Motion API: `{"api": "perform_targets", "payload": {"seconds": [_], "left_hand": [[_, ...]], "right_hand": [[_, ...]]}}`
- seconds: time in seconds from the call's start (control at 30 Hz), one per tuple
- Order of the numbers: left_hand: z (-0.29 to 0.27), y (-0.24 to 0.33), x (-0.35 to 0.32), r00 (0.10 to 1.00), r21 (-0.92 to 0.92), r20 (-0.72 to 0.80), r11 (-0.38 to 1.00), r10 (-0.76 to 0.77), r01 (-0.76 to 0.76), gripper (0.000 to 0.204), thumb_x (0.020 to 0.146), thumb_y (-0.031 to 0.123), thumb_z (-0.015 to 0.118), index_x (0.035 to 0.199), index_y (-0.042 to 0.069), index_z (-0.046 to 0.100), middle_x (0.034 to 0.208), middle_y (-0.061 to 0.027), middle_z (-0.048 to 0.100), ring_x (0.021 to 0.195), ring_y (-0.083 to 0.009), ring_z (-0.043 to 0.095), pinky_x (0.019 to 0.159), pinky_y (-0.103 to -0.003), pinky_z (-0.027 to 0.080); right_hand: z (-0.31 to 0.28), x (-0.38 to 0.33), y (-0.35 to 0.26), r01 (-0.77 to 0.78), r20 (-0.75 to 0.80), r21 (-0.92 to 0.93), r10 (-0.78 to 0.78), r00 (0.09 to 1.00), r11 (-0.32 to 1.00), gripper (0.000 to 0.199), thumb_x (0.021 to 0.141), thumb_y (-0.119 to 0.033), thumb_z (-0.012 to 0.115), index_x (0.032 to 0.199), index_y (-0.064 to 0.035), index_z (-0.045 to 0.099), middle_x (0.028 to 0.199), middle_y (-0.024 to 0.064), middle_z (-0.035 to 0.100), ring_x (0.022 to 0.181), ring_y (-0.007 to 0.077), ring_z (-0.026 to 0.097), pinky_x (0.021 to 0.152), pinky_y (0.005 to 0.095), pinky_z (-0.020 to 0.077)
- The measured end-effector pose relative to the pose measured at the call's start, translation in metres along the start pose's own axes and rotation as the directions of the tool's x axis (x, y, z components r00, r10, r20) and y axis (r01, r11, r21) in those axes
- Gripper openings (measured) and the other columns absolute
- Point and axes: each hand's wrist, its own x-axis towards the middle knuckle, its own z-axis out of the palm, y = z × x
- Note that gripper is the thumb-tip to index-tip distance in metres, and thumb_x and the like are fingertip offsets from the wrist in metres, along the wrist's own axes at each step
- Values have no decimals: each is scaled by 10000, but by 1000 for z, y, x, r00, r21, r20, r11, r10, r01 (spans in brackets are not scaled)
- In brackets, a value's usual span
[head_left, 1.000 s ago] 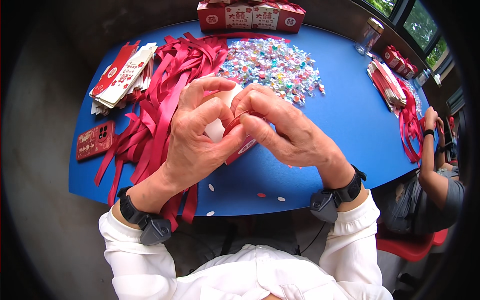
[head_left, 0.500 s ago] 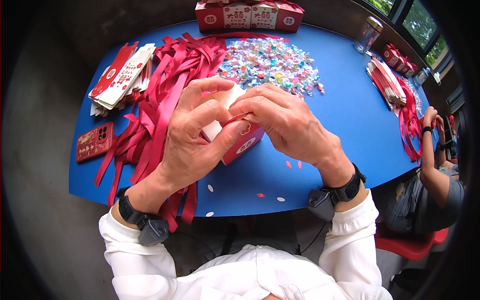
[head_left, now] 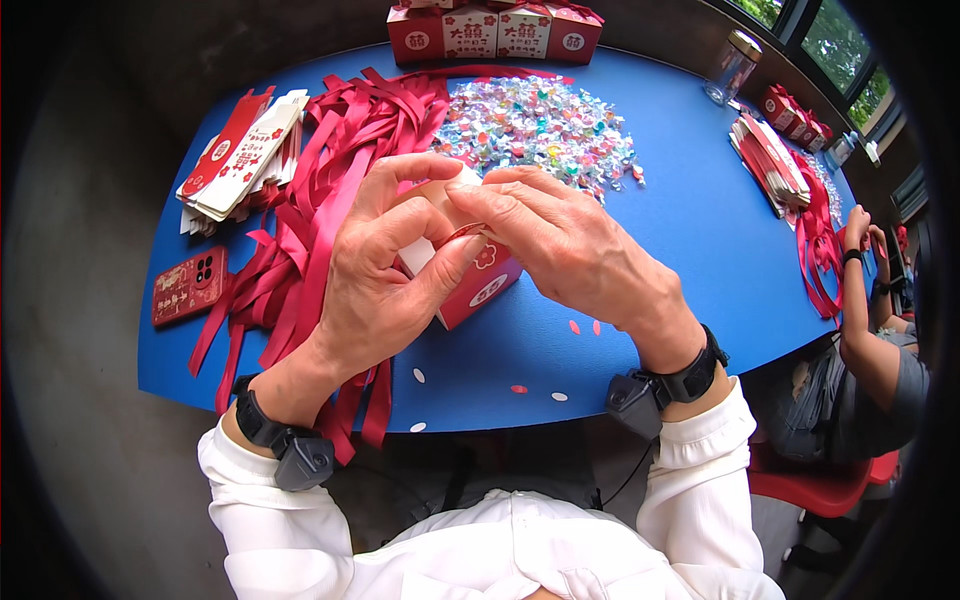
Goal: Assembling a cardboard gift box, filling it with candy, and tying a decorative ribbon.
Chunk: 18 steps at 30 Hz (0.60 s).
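A red and white paper gift box (head_left: pixel 478 287) stands on the blue table in front of me, its top flaps partly raised. My left hand (head_left: pixel 385 260) is at the box's left and top side, thumb and fingers pinching a top flap near the rim. From the right, my right hand (head_left: pixel 575 235) reaches over the top, with its fingers closed on the box's upper edge close to the left thumb. The fingers hide most of the box's opening and what is inside it.
Red ribbons (head_left: pixel 310 215) lie left of the box, beside flat folded cartons (head_left: pixel 245 155) and a red phone (head_left: pixel 190 285). Wrapped candies (head_left: pixel 540 125) are heaped behind; finished boxes (head_left: pixel 495 32) stand at the far edge. At right, a co-worker's arm (head_left: pixel 855 300) is near more ribbons.
My right hand has shifted slightly left and its fingers have moved further over the box's top. The left hand stays nearly in place at the flap.
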Motion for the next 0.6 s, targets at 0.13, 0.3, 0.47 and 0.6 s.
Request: {"api": "perform_targets", "payload": {"seconds": [0.13,0.3,0.47,0.6], "left_hand": [[0,-1,0,1000,-14,-5,1000,3,-3,170,830,107,791,771,24,654,1237,-145,571,1088,-239,628,878,-363,514],[-1,1,0,1000,-5,3,1000,-2,2,162,828,97,785,771,22,653,1235,-150,570,1091,-244,628,888,-366,515],[-3,-1,-1,1000,-28,6,1000,-5,6,145,824,77,778,780,18,653,1235,-155,567,1116,-258,618,902,-377,516],[-3,-2,-1,1000,-40,9,999,9,-9,146,824,72,780,788,18,650,1238,-159,566,1152,-282,599,922,-388,513]], "right_hand": [[-1,0,-2,-40,13,24,40,999,999,523,780,54,687,1290,-4,585,1179,147,674,1101,345,653,887,420,586],[2,-1,1,-22,-1,6,22,1000,1000,517,781,44,694,1285,-10,592,1177,144,677,1090,339,663,882,417,589],[5,1,2,-1,-24,-12,1,1000,1000,456,783,22,713,1228,-14,618,1134,140,699,1055,338,685,870,416,595],[7,2,4,25,-69,-44,-28,997,999,316,843,-70,698,1141,-1,620,1011,170,709,1038,340,687,851,415,590]]}}
